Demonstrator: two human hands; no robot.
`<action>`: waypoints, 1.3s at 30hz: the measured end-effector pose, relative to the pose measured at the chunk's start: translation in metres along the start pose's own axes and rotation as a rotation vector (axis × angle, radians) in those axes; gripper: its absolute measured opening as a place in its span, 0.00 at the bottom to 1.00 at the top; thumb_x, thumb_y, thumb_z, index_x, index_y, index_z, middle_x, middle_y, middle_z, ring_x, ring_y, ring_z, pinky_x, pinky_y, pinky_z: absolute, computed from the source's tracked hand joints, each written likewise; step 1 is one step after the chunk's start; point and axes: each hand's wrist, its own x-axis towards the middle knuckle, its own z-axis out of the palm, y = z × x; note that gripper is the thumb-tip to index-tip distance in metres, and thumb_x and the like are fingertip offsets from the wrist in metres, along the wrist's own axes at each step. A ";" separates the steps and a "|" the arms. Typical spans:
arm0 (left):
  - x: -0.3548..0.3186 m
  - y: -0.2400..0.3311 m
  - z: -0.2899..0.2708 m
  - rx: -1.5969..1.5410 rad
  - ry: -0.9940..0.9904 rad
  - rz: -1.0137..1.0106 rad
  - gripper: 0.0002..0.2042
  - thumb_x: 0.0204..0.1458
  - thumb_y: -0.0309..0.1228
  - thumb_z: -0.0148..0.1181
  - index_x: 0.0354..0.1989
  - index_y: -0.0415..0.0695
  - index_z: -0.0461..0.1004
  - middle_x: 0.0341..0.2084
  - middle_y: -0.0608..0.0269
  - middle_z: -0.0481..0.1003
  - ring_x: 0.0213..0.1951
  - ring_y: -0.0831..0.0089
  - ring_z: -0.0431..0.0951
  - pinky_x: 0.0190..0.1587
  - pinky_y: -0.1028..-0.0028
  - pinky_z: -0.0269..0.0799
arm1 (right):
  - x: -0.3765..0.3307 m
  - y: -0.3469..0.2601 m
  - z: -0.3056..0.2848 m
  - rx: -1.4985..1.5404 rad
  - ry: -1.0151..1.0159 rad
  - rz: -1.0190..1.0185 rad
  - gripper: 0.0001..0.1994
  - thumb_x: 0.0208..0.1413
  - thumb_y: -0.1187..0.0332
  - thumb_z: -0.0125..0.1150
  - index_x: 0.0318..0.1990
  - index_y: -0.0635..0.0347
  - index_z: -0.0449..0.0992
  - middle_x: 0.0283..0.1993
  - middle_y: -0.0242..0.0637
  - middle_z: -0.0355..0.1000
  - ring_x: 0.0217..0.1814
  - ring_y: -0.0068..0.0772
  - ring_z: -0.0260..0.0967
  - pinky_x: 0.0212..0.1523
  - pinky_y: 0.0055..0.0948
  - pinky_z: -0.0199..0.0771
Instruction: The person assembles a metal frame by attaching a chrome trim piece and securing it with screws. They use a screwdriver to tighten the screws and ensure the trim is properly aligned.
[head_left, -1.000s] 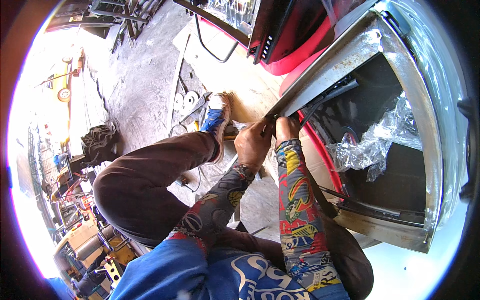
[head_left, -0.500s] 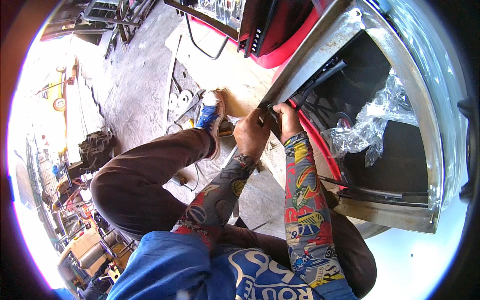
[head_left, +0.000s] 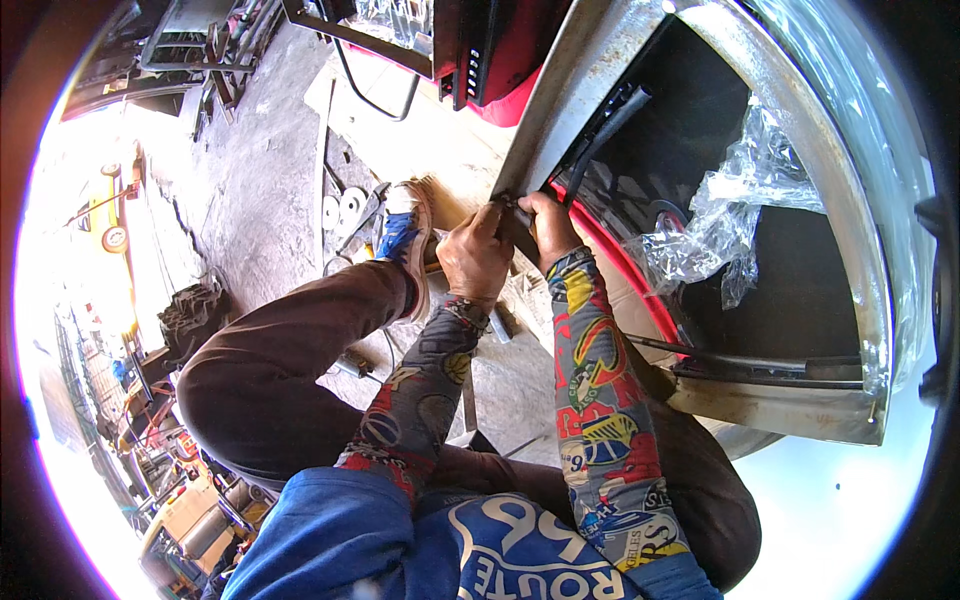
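Note:
A large bare-metal frame (head_left: pixel 800 100) with rust-brown patches stands at my right, its narrow corner at my fingertips. There my left hand (head_left: pixel 475 258) is closed in a pinch, thumb beside bent fingers. My right hand (head_left: pixel 552 230) pinches close by it, its thumb pressed toward the same corner. Between them is a dark strip, mostly hidden by the fingers. A black rubber-looking strip (head_left: pixel 612 118) runs along the frame's upper inner edge from near my right hand. Another black strip (head_left: pixel 770 362) lies along the lower side.
Crumpled clear plastic (head_left: pixel 735 200) lies inside the frame, over a dark panel (head_left: pixel 800 285) beside a red edge (head_left: pixel 625 270). My shoe (head_left: pixel 405 225) rests near tools and white discs (head_left: pixel 345 208) on the floor. Beyond stands a red and black piece (head_left: pixel 490 60).
The view has shifted, so the frame and floor things sit slightly further left. Both hands stay together at the frame's corner, with small changes in the fingers.

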 end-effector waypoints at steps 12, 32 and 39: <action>0.010 -0.004 -0.004 0.022 -0.067 0.136 0.18 0.42 0.26 0.60 0.45 0.53 0.77 0.25 0.54 0.77 0.28 0.52 0.80 0.28 0.58 0.74 | -0.003 0.000 0.003 -0.015 -0.022 -0.058 0.12 0.55 0.60 0.55 0.34 0.59 0.77 0.34 0.33 0.74 0.38 0.27 0.70 0.46 0.30 0.69; 0.017 -0.010 -0.017 0.019 -0.211 0.246 0.12 0.44 0.29 0.61 0.39 0.47 0.74 0.26 0.56 0.77 0.28 0.52 0.80 0.28 0.58 0.74 | 0.037 0.042 -0.019 -0.654 0.056 -0.409 0.15 0.60 0.66 0.47 0.44 0.67 0.76 0.46 0.44 0.75 0.50 0.36 0.72 0.50 0.36 0.71; 0.018 -0.011 -0.019 0.017 -0.221 0.274 0.12 0.44 0.28 0.62 0.39 0.47 0.75 0.29 0.56 0.78 0.30 0.53 0.80 0.30 0.60 0.76 | 0.034 0.039 0.002 -0.445 0.168 -0.452 0.21 0.51 0.67 0.56 0.52 0.70 0.74 0.51 0.55 0.73 0.59 0.55 0.66 0.62 0.43 0.63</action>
